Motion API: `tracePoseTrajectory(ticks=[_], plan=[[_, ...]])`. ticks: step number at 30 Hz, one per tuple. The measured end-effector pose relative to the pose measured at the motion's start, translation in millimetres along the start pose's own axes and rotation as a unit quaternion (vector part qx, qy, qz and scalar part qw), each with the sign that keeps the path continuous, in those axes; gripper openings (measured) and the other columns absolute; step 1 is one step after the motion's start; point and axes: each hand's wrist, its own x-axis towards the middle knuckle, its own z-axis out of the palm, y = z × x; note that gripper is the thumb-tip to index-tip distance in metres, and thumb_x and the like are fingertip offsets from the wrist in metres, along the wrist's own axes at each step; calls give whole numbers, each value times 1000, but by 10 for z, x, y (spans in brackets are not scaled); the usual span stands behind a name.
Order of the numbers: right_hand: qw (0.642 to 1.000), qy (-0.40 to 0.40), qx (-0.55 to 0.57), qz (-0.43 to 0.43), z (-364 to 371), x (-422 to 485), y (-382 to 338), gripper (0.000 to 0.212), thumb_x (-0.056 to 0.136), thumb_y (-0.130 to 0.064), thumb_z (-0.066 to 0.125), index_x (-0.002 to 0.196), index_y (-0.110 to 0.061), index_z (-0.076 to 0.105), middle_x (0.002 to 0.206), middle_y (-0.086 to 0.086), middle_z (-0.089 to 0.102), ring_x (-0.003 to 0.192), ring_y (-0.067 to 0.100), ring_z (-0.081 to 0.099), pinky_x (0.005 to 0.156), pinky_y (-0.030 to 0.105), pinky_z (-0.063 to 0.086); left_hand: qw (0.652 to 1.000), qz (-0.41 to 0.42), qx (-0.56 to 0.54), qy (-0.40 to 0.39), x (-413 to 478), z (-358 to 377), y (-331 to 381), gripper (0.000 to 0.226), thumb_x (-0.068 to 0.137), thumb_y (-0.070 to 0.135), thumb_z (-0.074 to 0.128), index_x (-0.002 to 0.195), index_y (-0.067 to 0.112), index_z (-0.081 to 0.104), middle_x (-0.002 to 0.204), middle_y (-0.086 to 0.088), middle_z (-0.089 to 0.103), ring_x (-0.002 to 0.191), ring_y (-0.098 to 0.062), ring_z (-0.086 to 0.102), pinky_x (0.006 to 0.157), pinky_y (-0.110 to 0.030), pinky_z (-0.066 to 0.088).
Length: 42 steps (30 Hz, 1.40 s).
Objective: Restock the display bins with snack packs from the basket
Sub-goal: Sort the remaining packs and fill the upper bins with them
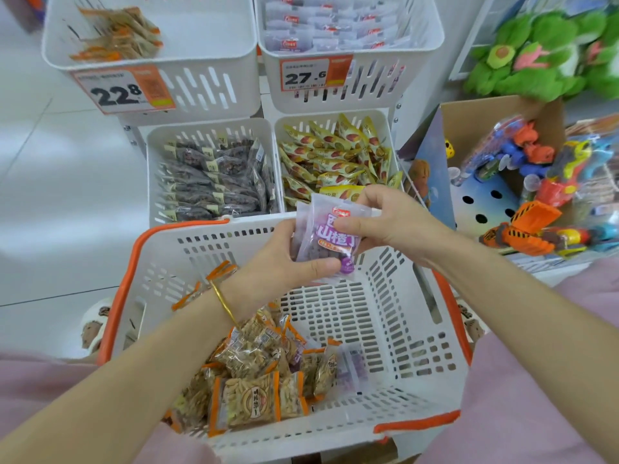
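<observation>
Both hands hold a small stack of purple snack packs [330,234] above the far rim of the white basket [412,343] with orange handles. My left hand [284,259] grips the stack from below, thumb across its lower edge. My right hand [378,217] pinches it from the right side. In the basket lie several orange-edged packs [248,396] at the left and one purple pack [350,366] in the middle. Matching purple packs fill the upper right bin [418,72], tagged 27.6.
The upper left bin [214,78], tagged 22.8, holds a few orange packs. Lower left bin [154,182] holds dark packs, lower right bin [382,125] yellow packs. A cardboard box of toys [502,112] and green plush toys [542,48] stand at the right. White floor lies to the left.
</observation>
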Motion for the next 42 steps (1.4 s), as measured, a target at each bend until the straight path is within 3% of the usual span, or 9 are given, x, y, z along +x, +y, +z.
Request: tracePoseTrajectory(ticks=[2, 5, 8, 15, 20, 24, 29, 35, 42], plan=[[1000, -6, -5, 19, -41, 27, -58, 43, 74, -19, 77, 100, -9, 44, 94, 9, 61, 72, 29, 67, 66, 43, 60, 999, 17, 36, 14, 40, -3, 52, 66, 73, 16, 75, 128, 16, 38, 119, -4, 63, 99, -12, 67, 79, -26, 56], [986, -141, -11, 83, -314, 125, -297, 81, 72, -25, 76, 140, -29, 32, 132, 3, 45, 86, 34, 68, 68, 41, 59, 996, 43, 74, 4, 180, -63, 277, 70, 77, 6, 73, 128, 19, 27, 117, 2, 61, 96, -2, 65, 75, -19, 54], [978, -202, -32, 44, -658, 310, -627, 63, 79, -19, 70, 136, -25, 43, 125, 2, 59, 98, 36, 66, 70, 39, 59, 990, 89, 112, 5, 472, -105, 720, 75, 74, -2, 74, 125, 18, 22, 112, 3, 59, 88, 3, 65, 72, -16, 52], [988, 53, -43, -140, -1455, 910, -1456, 39, 80, -2, 70, 106, -26, 55, 98, -6, 57, 58, 14, 65, 50, 30, 57, 908, 275, 277, 150, 1477, -164, 1828, 83, 71, 20, 80, 133, 13, 26, 123, 4, 41, 112, -10, 47, 93, -22, 42], [907, 280, -193, -248, -1850, 1915, -1830, 41, 80, -5, 70, 116, -19, 57, 101, -7, 54, 85, 21, 59, 75, 43, 55, 793, 252, 509, 222, 2128, -514, 2185, 55, 91, 24, 58, 138, 5, 36, 147, -15, 29, 136, -27, 26, 107, -26, 18], [849, 276, -402, -203, -1874, 2628, -1812, 39, 86, -7, 61, 124, -15, 54, 122, 11, 56, 109, 30, 53, 79, 28, 37, 741, 182, 621, 179, 2497, -715, 2200, 55, 97, 40, 38, 146, 16, 27, 158, -8, 9, 146, -25, 3, 118, -41, 6], [855, 184, -476, -88, -1843, 3071, -1607, 37, 91, -6, 51, 128, -7, 46, 123, 16, 55, 111, 31, 52, 78, 27, 36, 711, 132, 671, 166, 2665, -782, 2096, 59, 98, 49, 23, 150, 24, 13, 159, -2, 1, 146, -21, -3, 118, -45, 3], [901, 97, -423, -9, -1743, 3108, -1574, 44, 96, -10, 37, 141, -8, 33, 141, 18, 41, 126, 34, 42, 105, 37, 35, 719, 141, 660, 165, 2588, -764, 2129, 57, 98, 47, 25, 149, 24, 16, 159, -2, 2, 146, -21, -4, 118, -44, 2], [888, 195, -394, -138, -1547, 1803, -1681, 47, 90, 8, 36, 130, -9, 52, 138, 11, 46, 124, 27, 47, 95, 25, 34, 767, 315, 526, 188, 1487, -550, 1918, 63, 87, 57, 24, 135, 22, 45, 149, 4, 31, 142, -12, 17, 117, -28, 13]])
